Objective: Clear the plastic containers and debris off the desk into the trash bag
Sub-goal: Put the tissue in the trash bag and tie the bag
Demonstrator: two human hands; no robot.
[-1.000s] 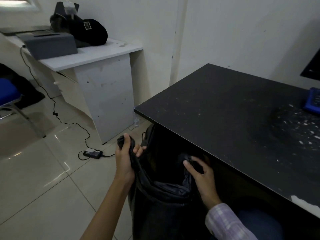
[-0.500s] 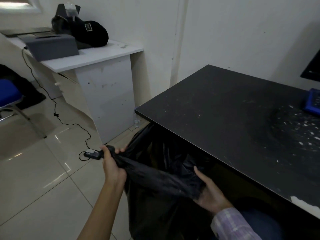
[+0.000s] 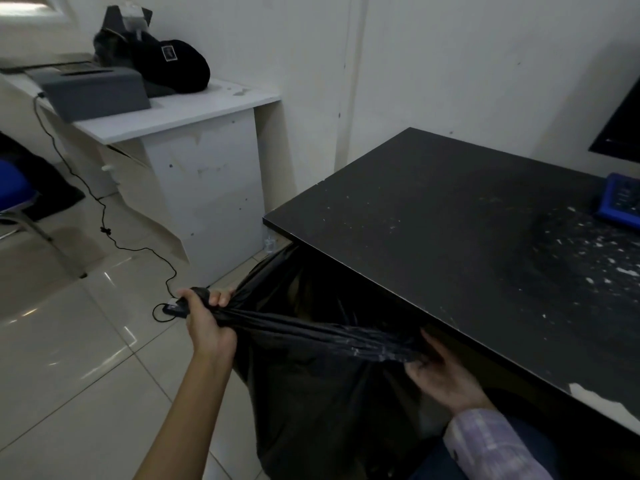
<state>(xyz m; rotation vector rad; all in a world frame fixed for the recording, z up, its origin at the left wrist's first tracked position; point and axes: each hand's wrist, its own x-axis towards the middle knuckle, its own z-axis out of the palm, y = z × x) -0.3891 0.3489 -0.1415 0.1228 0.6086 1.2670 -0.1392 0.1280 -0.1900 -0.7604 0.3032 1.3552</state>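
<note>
Down at the lower middle of the view, a black trash bag (image 3: 311, 393) hangs below the front edge of a black desk (image 3: 450, 220), its mouth pulled into a taut band between two hands. The left hand (image 3: 207, 323), at about 8 o'clock from the centre, is closed in a fist around one bunched corner of the rim, arm bare. The right hand (image 3: 440, 372), at about 5 o'clock, grips the other end of the rim just under the desk edge; its fingers curl into the plastic, and a pale checked sleeve (image 3: 491, 445) covers the wrist.

White crumbs (image 3: 595, 251) are scattered over the desk at 3 o'clock. A blue device (image 3: 620, 199) lies beside them at the right edge, partly cut off. A white strip (image 3: 599, 396) marks the near desk edge at 4 o'clock; what it is cannot be told.

At 10 o'clock stands a white desk (image 3: 194, 109) with a grey box (image 3: 97, 91) and a black cap (image 3: 173, 65) on it. The cap carries a small pale label, too small to read. A black cable (image 3: 104, 216) trails from that desk across the pale tiled floor (image 3: 69, 358) to a small adapter (image 3: 173, 308) next to the left hand. A blue chair (image 3: 14, 188) shows at 9 o'clock.
</note>
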